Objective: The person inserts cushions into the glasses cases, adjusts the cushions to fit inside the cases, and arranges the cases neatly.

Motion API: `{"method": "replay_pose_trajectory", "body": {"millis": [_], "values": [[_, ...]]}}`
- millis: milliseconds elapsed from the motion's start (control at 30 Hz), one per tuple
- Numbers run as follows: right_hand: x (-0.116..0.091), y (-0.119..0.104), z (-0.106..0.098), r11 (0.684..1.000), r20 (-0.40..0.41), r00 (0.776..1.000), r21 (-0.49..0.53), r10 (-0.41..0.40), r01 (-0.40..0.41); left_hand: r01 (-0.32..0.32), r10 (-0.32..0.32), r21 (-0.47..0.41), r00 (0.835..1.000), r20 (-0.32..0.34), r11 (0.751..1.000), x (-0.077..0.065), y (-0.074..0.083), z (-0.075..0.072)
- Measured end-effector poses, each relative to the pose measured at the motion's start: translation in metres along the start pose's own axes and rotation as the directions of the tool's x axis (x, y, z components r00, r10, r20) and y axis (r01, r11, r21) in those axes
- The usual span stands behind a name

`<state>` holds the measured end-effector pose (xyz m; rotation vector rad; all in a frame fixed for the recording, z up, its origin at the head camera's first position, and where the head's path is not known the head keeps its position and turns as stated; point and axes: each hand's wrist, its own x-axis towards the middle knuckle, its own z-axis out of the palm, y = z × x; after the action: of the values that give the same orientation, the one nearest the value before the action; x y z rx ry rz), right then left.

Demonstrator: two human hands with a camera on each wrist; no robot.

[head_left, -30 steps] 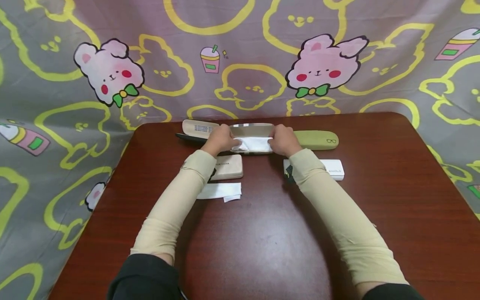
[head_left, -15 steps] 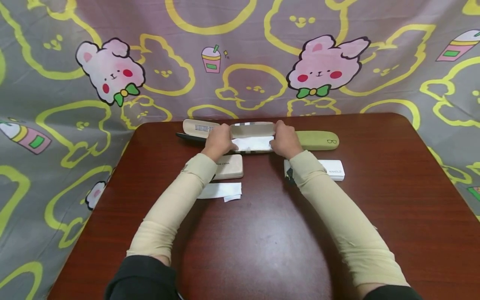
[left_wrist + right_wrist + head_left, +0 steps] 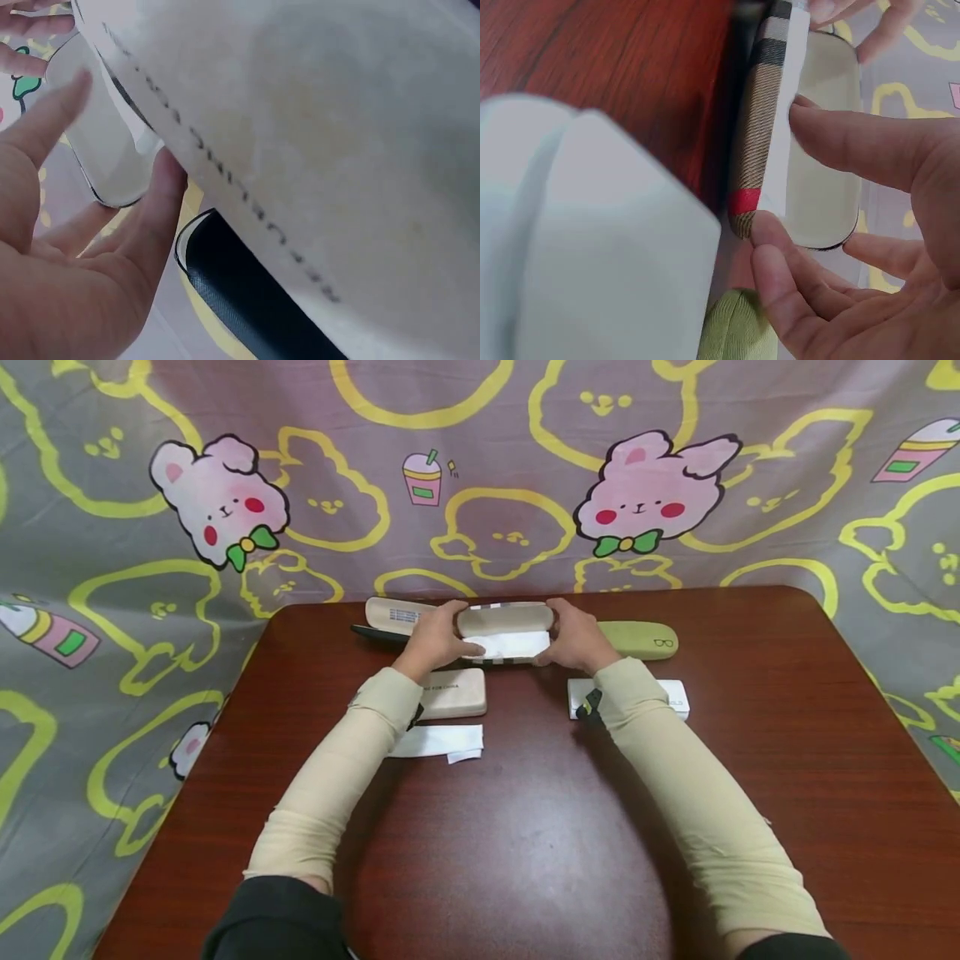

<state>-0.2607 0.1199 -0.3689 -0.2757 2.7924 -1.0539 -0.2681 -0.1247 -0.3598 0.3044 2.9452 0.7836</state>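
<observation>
An open plaid glasses case (image 3: pixel 759 131) lies at the back of the table, its pale lid (image 3: pixel 506 619) tilted up. Inside is a folded white cloth (image 3: pixel 513 646). My left hand (image 3: pixel 435 639) holds the case's left end, fingers by the lid and thumb over the cloth's edge. At the opposite end my right hand (image 3: pixel 581 637) holds the case, with fingers around the corner and its thumb (image 3: pixel 847 142) over the cloth. In the left wrist view, the left thumb (image 3: pixel 56 112) stands raised while fingers reach behind the lid.
An open black case (image 3: pixel 378 633) stands left of the plaid one, a green case (image 3: pixel 641 641) to its right. In front are a beige case (image 3: pixel 457 693), a white case (image 3: pixel 677 697) and a white cloth (image 3: pixel 442 741). A patterned curtain (image 3: pixel 495 468) hangs behind.
Both hands have shifted outward from the cloth's ends to the case's ends, and their fingers have spread along the lid. The cloth lies flatter inside the case than before.
</observation>
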Motion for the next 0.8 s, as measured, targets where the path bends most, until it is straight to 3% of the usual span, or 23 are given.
{"method": "replay_pose_trajectory", "body": {"millis": [467, 800], "values": [[-0.0025, 0.0021, 0.0042, 0.990, -0.059, 0.996, -0.126, -0.063, 0.055, 0.001, 0.000, -0.039, 0.999, 0.043, 0.999, 0.0028, -0.0018, -0.0020], [-0.0036, 0.0048, 0.0019, 0.989, -0.090, 0.994, -0.140, -0.066, 0.053, -0.007, 0.011, -0.087, 0.999, 0.047, 0.996, 0.0023, -0.0070, -0.0015]]}}
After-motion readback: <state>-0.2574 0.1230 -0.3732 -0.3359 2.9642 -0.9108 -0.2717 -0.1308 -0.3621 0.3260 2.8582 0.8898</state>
